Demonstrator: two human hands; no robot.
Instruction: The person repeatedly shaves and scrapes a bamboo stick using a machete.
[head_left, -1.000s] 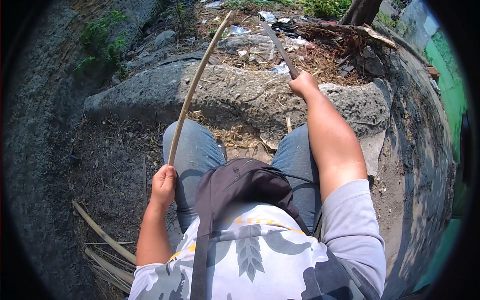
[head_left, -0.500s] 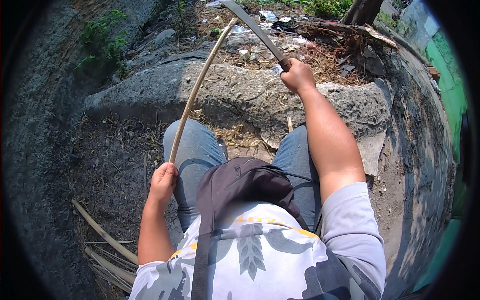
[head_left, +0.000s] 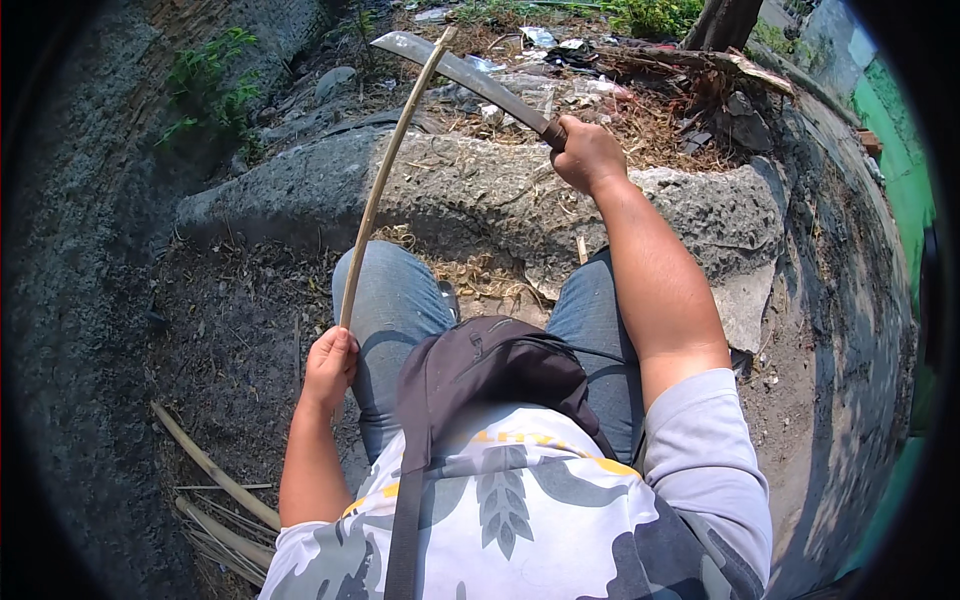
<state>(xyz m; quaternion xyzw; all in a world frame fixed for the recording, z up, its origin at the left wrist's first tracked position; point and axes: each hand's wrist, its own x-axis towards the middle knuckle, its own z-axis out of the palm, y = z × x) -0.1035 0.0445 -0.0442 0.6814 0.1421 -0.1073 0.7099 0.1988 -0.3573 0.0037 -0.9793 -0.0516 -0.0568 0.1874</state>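
My left hand (head_left: 331,368) is closed round the lower part of a long, thin split strip of pale wood or bamboo (head_left: 381,188), beside my left knee. The strip slants up and away, bowing slightly. In my right hand (head_left: 588,155) is the dark handle of a machete (head_left: 500,97), held out over the concrete block. Its broad grey blade points to the upper left, with the hooked tip past the strip. Near its far end the strip crosses in front of the blade; whether they touch I cannot tell.
A rough concrete block (head_left: 480,185) lies across the ground beyond my knees. Several more strips (head_left: 215,465) lie at my lower left. Behind the block are litter, dry grass and a tree trunk (head_left: 722,25). A dark bag (head_left: 490,370) rests on my lap.
The machete blade has swung down and to the left, so its tip now reaches past the strip's far end. The strip's upper end has shifted slightly left. Both grips are unchanged.
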